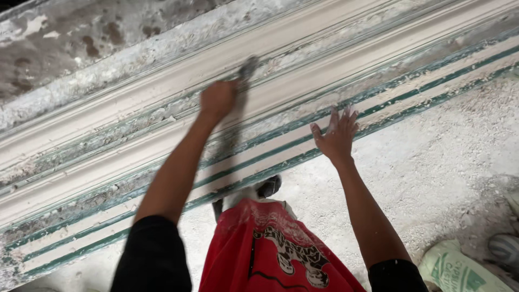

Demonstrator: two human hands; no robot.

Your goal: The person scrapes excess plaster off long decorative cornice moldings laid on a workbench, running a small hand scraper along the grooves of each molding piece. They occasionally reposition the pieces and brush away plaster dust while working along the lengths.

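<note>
The long white moulding (303, 59) runs across the debris-strewn floor (432, 162), with the left hand (218, 99) fisted on a blurred tool (240, 86) against it and the right hand (337, 135) spread flat on its green-striped edge. One hard stroke could chip the profile — or skid toward those open fingers. Only container: a sack (459, 270), contents unseen.

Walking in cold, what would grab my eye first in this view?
Most likely the long white moulding with thin green stripes, running slantwise across the whole picture, flaked and dusty. Next, the left hand near the middle, gripping a blurred dark tool against the moulding, while the right hand lies spread open on a stripe further right. Below, the person's bright red garment stands out against pale rubble.
</note>
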